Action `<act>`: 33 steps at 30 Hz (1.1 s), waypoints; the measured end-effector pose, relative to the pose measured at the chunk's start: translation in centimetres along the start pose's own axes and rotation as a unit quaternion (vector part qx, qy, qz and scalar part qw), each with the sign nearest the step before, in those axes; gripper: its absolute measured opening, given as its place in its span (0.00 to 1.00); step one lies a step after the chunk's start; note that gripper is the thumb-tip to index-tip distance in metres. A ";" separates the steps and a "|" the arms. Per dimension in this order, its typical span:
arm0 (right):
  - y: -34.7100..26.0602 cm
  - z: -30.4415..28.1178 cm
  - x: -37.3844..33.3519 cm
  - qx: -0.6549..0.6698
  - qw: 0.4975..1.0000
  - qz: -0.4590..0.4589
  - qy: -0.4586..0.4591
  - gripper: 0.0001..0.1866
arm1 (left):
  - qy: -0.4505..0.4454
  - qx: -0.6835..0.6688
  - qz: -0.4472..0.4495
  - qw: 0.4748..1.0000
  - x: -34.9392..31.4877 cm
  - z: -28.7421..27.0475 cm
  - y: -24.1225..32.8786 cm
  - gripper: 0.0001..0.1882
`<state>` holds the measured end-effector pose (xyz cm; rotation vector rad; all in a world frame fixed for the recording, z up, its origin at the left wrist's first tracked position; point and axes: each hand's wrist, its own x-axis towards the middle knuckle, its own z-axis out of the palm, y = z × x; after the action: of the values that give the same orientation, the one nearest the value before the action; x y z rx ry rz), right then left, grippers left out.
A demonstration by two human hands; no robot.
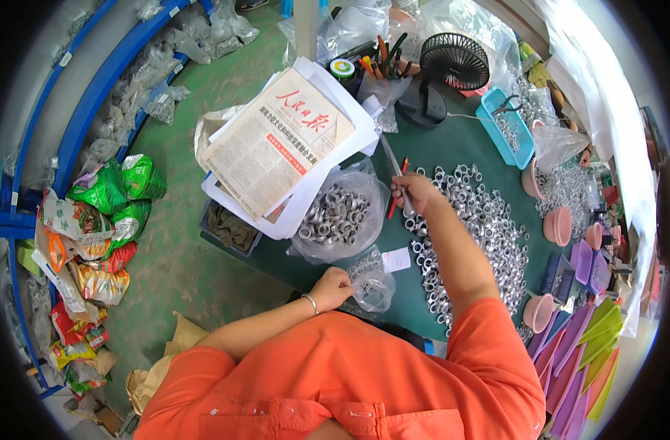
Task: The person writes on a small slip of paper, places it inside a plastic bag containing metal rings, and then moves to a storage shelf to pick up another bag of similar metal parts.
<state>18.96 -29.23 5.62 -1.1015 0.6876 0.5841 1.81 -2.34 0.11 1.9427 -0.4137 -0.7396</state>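
My right hand [417, 192] is closed round a long, slim silver metal bar [391, 155], whose exact kind I cannot make out. A red pencil [398, 189] lies right by its fingers. Beneath and beyond that wrist spreads a wide heap of shiny metal rings [481, 233]. My left hand [330, 289] is curled shut at the near table edge, and whatever its fingers hold is hidden. Beside it rests a small clear bag of metal pieces [372, 282]. Farther in, a larger open plastic bag [336, 213] is full of similar rings. A white paper slip [396, 259] lies between bag and heap.
A newspaper [280, 143] tops a paper stack at the table's left. At the back stand a black fan [454, 62] and a tool holder [385, 66]. A blue basket [505, 132] and pink cups [557, 225] line the right. Bagged goods [104, 198] fill the left side.
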 end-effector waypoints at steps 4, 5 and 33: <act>2.2 2.5 2.6 0.198 0.973 -0.046 0.107 0.04 | -0.016 -0.073 -0.055 0.996 0.3 -0.1 1.7 0.07; 2.0 3.9 2.9 0.170 0.974 -0.066 0.133 0.03 | -0.054 -0.071 -0.101 0.991 0.6 -0.7 2.5 0.07; 11.6 -2.9 -7.2 -0.776 0.567 -0.263 0.080 0.11 | -0.073 -0.204 -0.234 0.948 0.4 0.1 4.3 0.12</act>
<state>5.17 -28.57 3.24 -2.9243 -0.3030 0.4688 2.14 -4.66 3.77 1.6047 0.1236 -1.1775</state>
